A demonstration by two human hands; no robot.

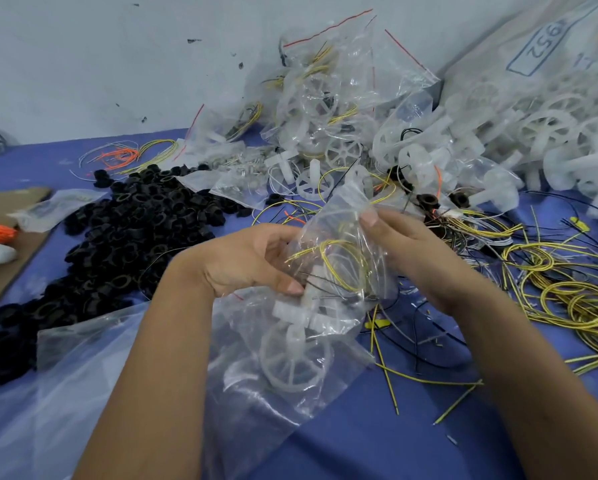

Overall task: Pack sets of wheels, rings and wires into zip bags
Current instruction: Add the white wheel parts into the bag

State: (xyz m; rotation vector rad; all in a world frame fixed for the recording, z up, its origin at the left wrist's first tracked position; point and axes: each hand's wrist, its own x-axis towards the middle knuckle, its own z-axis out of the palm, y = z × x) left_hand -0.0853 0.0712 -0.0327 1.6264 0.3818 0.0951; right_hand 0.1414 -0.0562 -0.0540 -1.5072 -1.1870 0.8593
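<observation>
Both hands hold one clear zip bag [290, 341] above the desk [360, 445]. The left hand [245, 261] has its grip closed on the bag's upper side, and the right hand [405, 251] pinches the crumpled mouth. Below the grip, a white wheel [294, 362] sags in the bag; between the two grips, yellow wire [335, 261] loops close to the mouth. The risk, as I judge it: wire springs out or snags the seal, and the bag fails to close.
</observation>
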